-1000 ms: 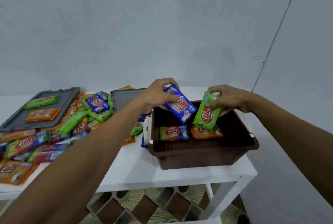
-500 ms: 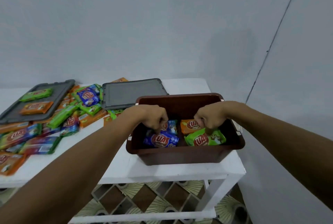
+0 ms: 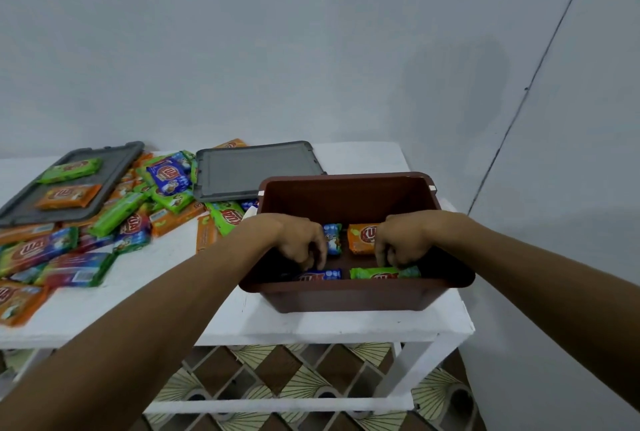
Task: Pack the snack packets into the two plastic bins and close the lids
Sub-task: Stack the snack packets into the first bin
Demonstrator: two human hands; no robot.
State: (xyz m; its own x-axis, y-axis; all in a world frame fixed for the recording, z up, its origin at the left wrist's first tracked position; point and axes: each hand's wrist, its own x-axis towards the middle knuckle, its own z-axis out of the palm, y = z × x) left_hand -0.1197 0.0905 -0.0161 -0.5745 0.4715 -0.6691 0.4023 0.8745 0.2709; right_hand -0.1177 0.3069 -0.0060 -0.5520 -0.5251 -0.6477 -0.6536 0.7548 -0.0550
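Observation:
A brown plastic bin (image 3: 346, 198) stands open on the right end of the white table (image 3: 346, 328). Both my hands are down inside it. The curled fingers of my left hand (image 3: 298, 240) pinch the top edge of a blue packet (image 3: 320, 275) by the near wall. In the same way, my right hand (image 3: 405, 240) holds a green packet (image 3: 384, 273) beside it. Behind them lie an orange packet (image 3: 362, 238) and a blue-and-white one (image 3: 333, 238). The bin's near wall hides the lower part of the front packets.
A grey lid (image 3: 256, 167) lies flat behind the bin on the left. A second grey lid (image 3: 117, 158) at the far left carries two packets. Several loose packets (image 3: 138, 212) cover the table's left half. The wall corner is close on the right.
From one second ago, both hands carried the blue and green packets down into the bin. Since half a second ago they have barely shifted. The camera moved closer.

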